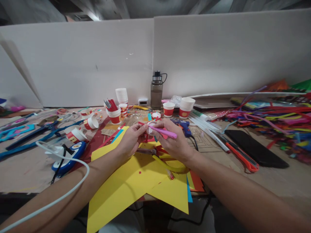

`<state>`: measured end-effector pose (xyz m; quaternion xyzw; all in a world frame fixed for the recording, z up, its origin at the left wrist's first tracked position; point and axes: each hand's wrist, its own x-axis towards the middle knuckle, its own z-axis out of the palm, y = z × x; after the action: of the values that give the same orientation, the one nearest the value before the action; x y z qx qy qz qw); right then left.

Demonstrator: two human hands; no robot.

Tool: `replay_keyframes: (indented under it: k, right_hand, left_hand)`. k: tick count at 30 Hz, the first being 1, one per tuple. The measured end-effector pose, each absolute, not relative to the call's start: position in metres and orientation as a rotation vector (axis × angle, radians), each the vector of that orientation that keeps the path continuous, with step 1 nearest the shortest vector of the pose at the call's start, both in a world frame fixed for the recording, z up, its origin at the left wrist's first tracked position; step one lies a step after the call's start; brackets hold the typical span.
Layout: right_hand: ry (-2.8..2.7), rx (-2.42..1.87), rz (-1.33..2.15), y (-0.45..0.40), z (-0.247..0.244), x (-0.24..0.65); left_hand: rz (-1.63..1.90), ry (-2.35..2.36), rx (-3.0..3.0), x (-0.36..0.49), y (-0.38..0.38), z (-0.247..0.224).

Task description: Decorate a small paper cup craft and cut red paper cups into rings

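Above the yellow paper, my left hand pinches a small white round paper piece with red strips about it. It looks like part of a paper cup, though fingers cover much of it. My right hand is closed around a pink pen-like stick, whose far end meets the white piece. Just below both hands, yellow-handled scissors lie on the yellow paper sheets. A small red-and-clear cap-like bit rests near the handles.
Paper cups and a water bottle stand at the back. A blue glue gun, red utility knife and black phone lie right, beside colourful pipe cleaners. A white cable crosses my left forearm.
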<state>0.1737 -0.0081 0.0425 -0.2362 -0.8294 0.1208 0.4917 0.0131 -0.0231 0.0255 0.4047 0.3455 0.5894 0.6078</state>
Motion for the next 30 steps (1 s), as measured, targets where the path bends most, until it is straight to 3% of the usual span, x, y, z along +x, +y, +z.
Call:
replay_keyframes:
  k: [30]
  right_hand:
    - [-2.038,-0.579,0.276,-0.0079,0.0424,0.1741]
  left_hand:
    - [1.362,0.813,0.937,0.0127,-0.0230,0.0244]
